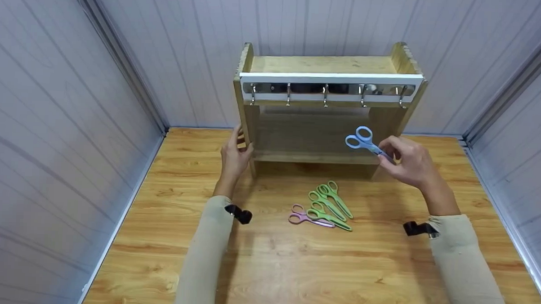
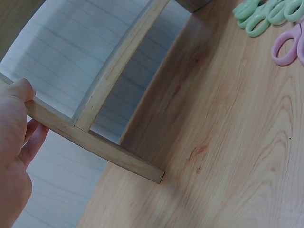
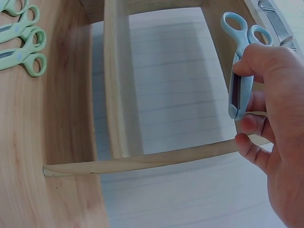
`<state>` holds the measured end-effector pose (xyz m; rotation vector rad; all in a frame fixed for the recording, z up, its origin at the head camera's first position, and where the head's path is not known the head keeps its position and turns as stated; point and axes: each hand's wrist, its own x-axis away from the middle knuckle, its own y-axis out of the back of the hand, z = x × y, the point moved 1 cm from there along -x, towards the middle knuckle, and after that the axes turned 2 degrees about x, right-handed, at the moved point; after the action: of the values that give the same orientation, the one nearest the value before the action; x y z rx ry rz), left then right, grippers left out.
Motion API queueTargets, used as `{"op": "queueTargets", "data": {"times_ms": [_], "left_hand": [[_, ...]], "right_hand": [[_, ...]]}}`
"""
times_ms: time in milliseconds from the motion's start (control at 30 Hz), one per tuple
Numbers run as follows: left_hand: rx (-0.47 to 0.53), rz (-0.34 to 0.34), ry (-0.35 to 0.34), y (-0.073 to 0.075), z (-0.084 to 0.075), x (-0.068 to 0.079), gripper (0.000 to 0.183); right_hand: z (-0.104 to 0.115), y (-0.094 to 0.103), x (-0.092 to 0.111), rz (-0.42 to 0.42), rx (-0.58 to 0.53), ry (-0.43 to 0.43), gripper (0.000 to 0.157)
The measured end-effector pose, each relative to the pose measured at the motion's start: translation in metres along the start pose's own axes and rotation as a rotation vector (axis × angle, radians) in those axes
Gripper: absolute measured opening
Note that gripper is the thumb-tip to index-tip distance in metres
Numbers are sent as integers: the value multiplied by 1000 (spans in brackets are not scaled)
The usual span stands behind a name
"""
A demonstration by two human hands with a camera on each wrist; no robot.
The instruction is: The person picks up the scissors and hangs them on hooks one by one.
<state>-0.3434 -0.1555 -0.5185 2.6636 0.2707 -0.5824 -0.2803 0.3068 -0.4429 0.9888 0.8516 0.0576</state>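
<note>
My right hand (image 1: 409,161) pinches a pair of blue scissors (image 1: 369,145) by the blade end, with the finger loops pointing up and away. It is in front of the right part of a wooden shelf rack (image 1: 323,64), below the hooks. In the right wrist view, thumb and fingers lie along the scissors' covered blades (image 3: 244,90). My left hand (image 1: 236,155) grips the rack's left side panel (image 2: 95,143), thumb on one side and fingers on the other. On the floor before the rack lie three green scissors (image 1: 342,205) and one pink pair (image 1: 300,217), partly overlapping.
A white strip (image 1: 331,76) with several metal hooks (image 1: 325,96) runs across the rack's upper front. Pale panelled walls (image 1: 202,55) stand behind and on both sides. Wood-patterned flooring (image 1: 284,269) stretches in front of the scissors.
</note>
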Motion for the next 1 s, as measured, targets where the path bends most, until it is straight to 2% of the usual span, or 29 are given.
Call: {"op": "queueTargets", "data": {"times_ms": [267,600,833,1000], "left_hand": [[6,0,15,0,0,0,62],[16,0,12,0,1,-1,62],[0,-1,17,0,0,0,61],[0,4,19,0,0,0,61]], "right_hand": [[-2,6,-3,-33,-50,1,16],[-3,13,-9,-92,-131,-54,16],[-5,17,-9,-132,-179,-41,15],[-7,22,-9,-157,-168,-34,15]]}}
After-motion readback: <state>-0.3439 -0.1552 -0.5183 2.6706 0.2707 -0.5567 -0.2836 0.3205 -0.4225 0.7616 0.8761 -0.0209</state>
